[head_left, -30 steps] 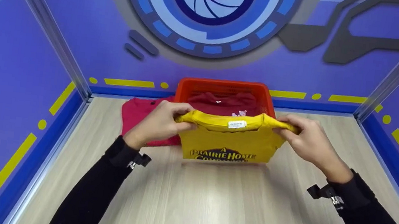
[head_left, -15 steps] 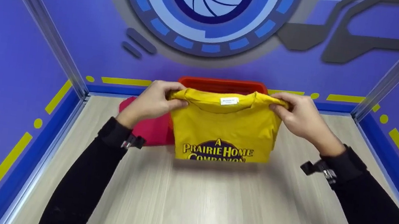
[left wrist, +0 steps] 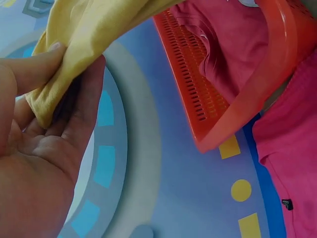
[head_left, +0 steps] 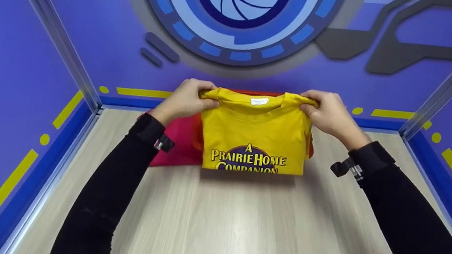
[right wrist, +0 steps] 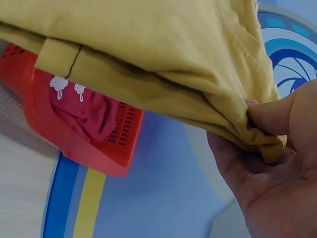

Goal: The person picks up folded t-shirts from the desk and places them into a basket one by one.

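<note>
A folded yellow T-shirt (head_left: 255, 130) with dark lettering on its front hangs between my two hands in the head view. My left hand (head_left: 188, 98) pinches one shoulder corner of it, thumb on the near side. At the opposite shoulder my right hand (head_left: 327, 113) pinches the cloth the same way. Behind the shirt stands a red plastic basket (left wrist: 198, 94), mostly covered by it in the head view. Inside the basket lies a dark red garment (right wrist: 81, 106) with small white motifs, seen in both wrist views.
A pink garment (head_left: 178, 143) lies flat on the table left of the basket. The wood-grain table (head_left: 239, 232) stretches toward me. A blue-purple back wall (head_left: 90, 41) rises right behind the basket, with side walls at left and right.
Both hands have raised the yellow T-shirt and carried it away from me, toward the back wall. Its front faces me more fully, and it now covers most of the basket.
</note>
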A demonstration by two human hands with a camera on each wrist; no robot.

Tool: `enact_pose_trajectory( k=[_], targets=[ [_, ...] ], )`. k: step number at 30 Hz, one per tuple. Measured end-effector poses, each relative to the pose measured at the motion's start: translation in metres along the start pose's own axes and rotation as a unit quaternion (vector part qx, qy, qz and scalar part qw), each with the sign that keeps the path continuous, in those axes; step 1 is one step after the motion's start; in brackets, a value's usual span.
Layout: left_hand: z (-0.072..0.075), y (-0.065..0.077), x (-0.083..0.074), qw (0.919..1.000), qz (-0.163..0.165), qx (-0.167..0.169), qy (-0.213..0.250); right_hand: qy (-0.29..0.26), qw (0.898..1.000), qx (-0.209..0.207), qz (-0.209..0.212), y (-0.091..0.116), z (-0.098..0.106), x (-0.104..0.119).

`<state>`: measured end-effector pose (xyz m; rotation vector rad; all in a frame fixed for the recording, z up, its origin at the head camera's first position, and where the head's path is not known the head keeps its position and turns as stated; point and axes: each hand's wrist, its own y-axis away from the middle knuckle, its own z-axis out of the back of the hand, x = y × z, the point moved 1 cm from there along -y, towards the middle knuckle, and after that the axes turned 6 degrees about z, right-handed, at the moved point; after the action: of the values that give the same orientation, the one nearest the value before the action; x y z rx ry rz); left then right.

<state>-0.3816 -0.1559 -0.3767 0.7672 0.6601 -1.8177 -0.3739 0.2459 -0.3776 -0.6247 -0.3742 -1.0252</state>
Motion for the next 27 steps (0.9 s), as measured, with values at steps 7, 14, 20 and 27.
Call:
enact_pose_trajectory(
  k=[7, 14, 20, 27],
  targets=[
    [0.004, -0.006, 0.002, 0.9998, -0.013, -0.01, 0.013, -0.004, 1.0, 0.004, 0.001, -0.002, 0.004, 0.002],
    [0.004, -0.022, 0.005, 0.9998, 0.011, -0.019, -0.005, -0.01, 0.999, 0.037, -0.028, -0.019, 0.001, -0.008],
    [-0.009, -0.041, 0.012, 0.9958, 0.073, -0.009, -0.055, 0.035, 0.997, 0.063, -0.038, -0.04, -0.019, -0.027],
    [-0.036, -0.056, 0.021, 0.971, 0.134, 0.031, -0.196, 0.082, 0.988, 0.114, -0.057, -0.053, -0.054, -0.044]
  ],
)
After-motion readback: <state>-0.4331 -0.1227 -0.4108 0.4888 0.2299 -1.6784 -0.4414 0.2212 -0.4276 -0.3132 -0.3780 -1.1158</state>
